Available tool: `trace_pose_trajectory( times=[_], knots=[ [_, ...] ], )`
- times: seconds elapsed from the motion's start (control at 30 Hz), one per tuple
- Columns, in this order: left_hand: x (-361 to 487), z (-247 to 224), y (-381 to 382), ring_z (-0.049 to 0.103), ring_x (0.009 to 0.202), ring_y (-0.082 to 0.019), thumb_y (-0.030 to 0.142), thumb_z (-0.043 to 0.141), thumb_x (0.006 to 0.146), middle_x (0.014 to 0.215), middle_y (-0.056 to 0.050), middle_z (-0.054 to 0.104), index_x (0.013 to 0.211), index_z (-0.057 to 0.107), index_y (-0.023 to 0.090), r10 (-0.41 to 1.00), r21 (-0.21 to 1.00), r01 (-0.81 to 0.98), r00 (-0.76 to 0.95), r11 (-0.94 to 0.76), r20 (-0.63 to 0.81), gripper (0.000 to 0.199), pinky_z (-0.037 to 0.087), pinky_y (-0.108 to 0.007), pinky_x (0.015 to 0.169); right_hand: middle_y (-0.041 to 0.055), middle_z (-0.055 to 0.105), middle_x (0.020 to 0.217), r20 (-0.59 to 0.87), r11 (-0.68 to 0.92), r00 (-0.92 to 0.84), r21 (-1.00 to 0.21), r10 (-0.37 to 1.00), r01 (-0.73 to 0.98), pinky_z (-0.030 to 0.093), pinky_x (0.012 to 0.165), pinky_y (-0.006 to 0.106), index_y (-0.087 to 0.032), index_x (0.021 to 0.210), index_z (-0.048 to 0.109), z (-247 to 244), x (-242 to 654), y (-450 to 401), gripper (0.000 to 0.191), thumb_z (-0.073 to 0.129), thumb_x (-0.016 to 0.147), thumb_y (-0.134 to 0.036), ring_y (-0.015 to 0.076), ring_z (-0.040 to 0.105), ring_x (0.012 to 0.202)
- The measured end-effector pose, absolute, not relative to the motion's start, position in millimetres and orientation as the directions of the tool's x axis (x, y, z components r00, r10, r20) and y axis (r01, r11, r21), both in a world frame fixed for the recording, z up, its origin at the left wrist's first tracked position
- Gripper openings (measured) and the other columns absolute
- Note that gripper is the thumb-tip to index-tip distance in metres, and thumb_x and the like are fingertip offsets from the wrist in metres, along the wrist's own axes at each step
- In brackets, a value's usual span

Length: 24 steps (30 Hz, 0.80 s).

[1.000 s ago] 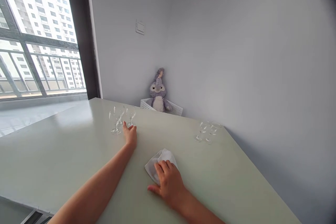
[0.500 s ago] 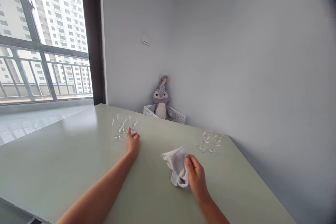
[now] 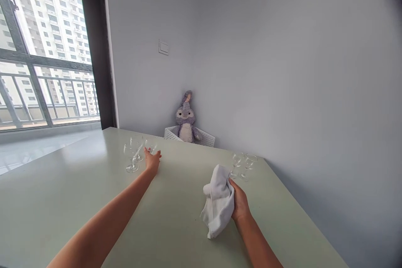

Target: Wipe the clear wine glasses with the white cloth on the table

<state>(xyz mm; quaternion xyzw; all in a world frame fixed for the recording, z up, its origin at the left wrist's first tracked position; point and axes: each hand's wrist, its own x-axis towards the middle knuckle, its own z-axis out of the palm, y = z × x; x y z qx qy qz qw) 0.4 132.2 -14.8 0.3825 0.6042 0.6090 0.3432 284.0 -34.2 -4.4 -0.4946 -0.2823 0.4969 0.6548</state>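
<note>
My left hand (image 3: pixel 152 161) reaches far across the table, its fingers and thumb around the lower part of a clear wine glass (image 3: pixel 151 145). The bowl shows above my fingers, while its stem and foot are largely hidden. Just left of it stand two more wine glasses, the front one (image 3: pixel 132 157) and one behind it (image 3: pixel 138 146), both upright. On the right, my right hand (image 3: pixel 240 199) is closed on a bunched white cloth (image 3: pixel 219 203), held above the table with its lower end hanging. Past the cloth are two other upright glasses, a left one (image 3: pixel 238 161) and a right one (image 3: pixel 248 167).
The pale green table (image 3: pixel 169 217) runs to a grey wall (image 3: pixel 282 71). Behind its far edge, a plush rabbit (image 3: pixel 186 123) sits in a white perforated basket (image 3: pixel 205 138). To the left is a window (image 3: pixel 47 67) with railings outside.
My left hand has come around the glass it was beside. My right hand has turned and lifted the cloth, which now hangs more spread out. The view has shifted slightly right.
</note>
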Motion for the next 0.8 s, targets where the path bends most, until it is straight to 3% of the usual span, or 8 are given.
trace_pose_trajectory(
  times=[0.27, 0.37, 0.43, 0.5, 0.57, 0.67, 0.73, 0.8],
  knots=[
    [33, -6, 103, 0.053, 0.054, -0.008, 0.042, 0.059, 0.071, 0.091, -0.002, 0.058, 0.123, 0.038, 0.024, 0.957, 0.977, 0.193, -0.255, -0.090, 0.138, 0.058, 0.041, -0.022, 0.053, -0.0044, 0.042, 0.062, 0.133, 0.287, 0.519, -0.930, 0.844, -0.229, 0.039, 0.048, 0.021, -0.021, 0.066, 0.041, -9, 277, -36, 0.028, 0.052, 0.077, -0.044, 0.0111, 0.043, 0.053],
    [56, -7, 69, 0.055, 0.059, -0.012, 0.041, 0.057, 0.074, 0.080, 0.002, 0.060, 0.127, 0.034, 0.029, 0.952, 0.831, 0.495, -0.026, -0.253, 0.305, 0.059, 0.041, -0.024, 0.059, -0.0052, 0.037, 0.062, 0.261, 0.386, 0.595, -0.918, 0.760, -0.091, 0.037, 0.047, 0.019, -0.021, 0.068, 0.040, -5, 270, -44, 0.030, 0.046, 0.082, -0.047, 0.0099, 0.039, 0.052],
    [70, -9, 46, 0.056, 0.066, -0.013, 0.036, 0.057, 0.075, 0.086, 0.002, 0.060, 0.129, 0.033, 0.031, 0.913, 0.720, 0.579, 0.115, -0.381, 0.391, 0.060, 0.042, -0.026, 0.066, -0.0050, 0.038, 0.062, 0.357, 0.436, 0.596, -0.900, 0.720, 0.014, 0.037, 0.048, 0.019, -0.021, 0.072, 0.043, -2, 261, -52, 0.029, 0.042, 0.085, -0.046, 0.0101, 0.039, 0.053],
    [80, -14, 26, 0.057, 0.071, -0.012, 0.029, 0.056, 0.075, 0.100, 0.002, 0.058, 0.129, 0.032, 0.033, 0.877, 0.661, 0.589, 0.208, -0.466, 0.433, 0.059, 0.043, -0.026, 0.070, -0.0022, 0.047, 0.067, 0.427, 0.439, 0.460, -0.894, 0.778, 0.086, 0.041, 0.051, 0.021, -0.021, 0.083, 0.049, 0, 249, -60, 0.026, 0.038, 0.089, -0.044, 0.0119, 0.045, 0.057],
    [84, -19, 12, 0.057, 0.073, -0.011, 0.021, 0.052, 0.076, 0.103, 0.001, 0.057, 0.130, 0.032, 0.032, 0.858, 0.637, 0.583, 0.257, -0.504, 0.444, 0.059, 0.044, -0.025, 0.070, 0.0048, 0.057, 0.087, 0.456, 0.430, 0.209, -0.889, 0.865, 0.159, 0.046, 0.058, 0.026, -0.021, 0.104, 0.052, 0, 237, -66, 0.030, 0.034, 0.090, -0.041, 0.0168, 0.055, 0.073],
    [83, -27, 3, 0.056, 0.075, -0.010, 0.011, 0.045, 0.076, 0.105, 0.001, 0.055, 0.131, 0.029, 0.031, 0.828, 0.597, 0.583, 0.290, -0.551, 0.480, 0.061, 0.045, -0.023, 0.068, 0.0091, 0.048, 0.125, 0.479, 0.472, -0.055, -0.830, 0.876, 0.296, 0.046, 0.081, 0.037, -0.025, 0.129, 0.039, -8, 222, -70, 0.042, 0.039, 0.089, -0.037, 0.0255, 0.047, 0.110],
    [79, -30, 1, 0.057, 0.080, -0.011, 0.008, 0.043, 0.075, 0.110, -0.001, 0.053, 0.132, 0.028, 0.031, 0.778, 0.517, 0.605, 0.318, -0.606, 0.541, 0.063, 0.046, -0.024, 0.071, 0.0097, 0.048, 0.125, 0.474, 0.474, -0.084, -0.817, 0.876, 0.329, 0.044, 0.086, 0.040, -0.024, 0.130, 0.039, -16, 217, -70, 0.046, 0.045, 0.086, -0.037, 0.0273, 0.047, 0.112],
    [77, -31, -1, 0.056, 0.086, -0.014, 0.008, 0.044, 0.076, 0.112, -0.003, 0.052, 0.132, 0.031, 0.030, 0.694, 0.382, 0.626, 0.381, -0.680, 0.611, 0.061, 0.046, -0.026, 0.076, 0.0109, 0.062, 0.103, 0.396, 0.397, -0.065, -0.872, 0.916, 0.285, 0.049, 0.076, 0.039, -0.021, 0.117, 0.052, -24, 215, -67, 0.039, 0.050, 0.084, -0.040, 0.0264, 0.059, 0.091]
  ],
)
